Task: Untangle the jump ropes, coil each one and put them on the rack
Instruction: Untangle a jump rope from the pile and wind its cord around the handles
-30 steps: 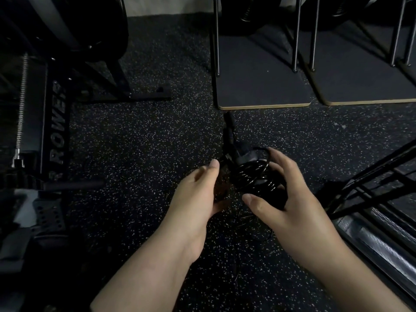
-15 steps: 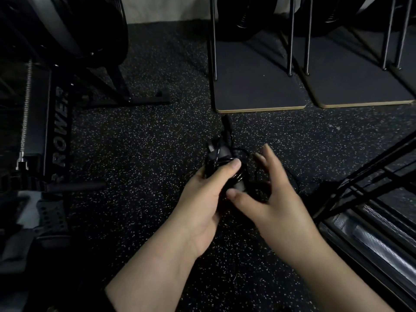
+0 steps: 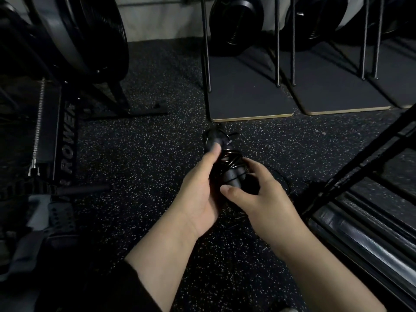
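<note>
Coiled jump rope (image 3: 227, 163) w/ handles, gripped in both hands (image 3: 229, 188).

Your left hand (image 3: 198, 188) and right hand (image 3: 263, 194) meet around the coiled jump rope (image 3: 227, 163) above the floor (image 3: 139, 154). The rower (image 3: 56, 122) lies to your left, the rack (image 3: 364, 176) to your right, and the platforms (image 3: 247, 97) lie ahead.

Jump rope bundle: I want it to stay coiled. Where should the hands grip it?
Around the wound middle of the jump rope bundle, one hand from each side, as the left hand and right hand do. The handles lie lengthwise there, and a loose loop trails right.
</note>
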A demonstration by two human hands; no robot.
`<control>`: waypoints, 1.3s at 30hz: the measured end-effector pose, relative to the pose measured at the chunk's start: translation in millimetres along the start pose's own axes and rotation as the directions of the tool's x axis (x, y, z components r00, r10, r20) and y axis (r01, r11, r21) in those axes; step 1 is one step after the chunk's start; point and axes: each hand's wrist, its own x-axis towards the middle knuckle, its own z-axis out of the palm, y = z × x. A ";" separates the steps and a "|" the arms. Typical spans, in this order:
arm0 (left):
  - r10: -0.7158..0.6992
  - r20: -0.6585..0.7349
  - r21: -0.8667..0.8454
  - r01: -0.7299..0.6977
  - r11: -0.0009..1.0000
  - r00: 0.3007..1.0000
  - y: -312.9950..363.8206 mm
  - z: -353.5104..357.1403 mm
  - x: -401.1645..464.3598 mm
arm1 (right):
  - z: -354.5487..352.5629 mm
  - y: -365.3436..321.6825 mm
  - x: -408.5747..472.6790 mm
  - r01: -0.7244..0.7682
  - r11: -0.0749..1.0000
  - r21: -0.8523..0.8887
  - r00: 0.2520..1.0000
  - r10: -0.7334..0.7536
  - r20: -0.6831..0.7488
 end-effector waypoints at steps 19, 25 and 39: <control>0.059 -0.033 -0.112 -0.063 0.992 0.998 -1.1 0.9 -12.4 | -27.3 -6.7 -46.5 0.050 0.999 0.003 0.999 -0.050 -0.005; 0.096 -0.111 -0.164 -0.114 0.980 0.989 6.2 -10.1 -5.8 | -28.0 -0.9 -42.5 0.082 0.996 -0.046 0.995 -0.079 0.058; 0.371 0.042 0.333 -0.363 0.870 0.928 3.0 2.2 -7.1 | -32.4 15.1 -27.9 -0.087 0.931 0.354 0.978 0.012 0.207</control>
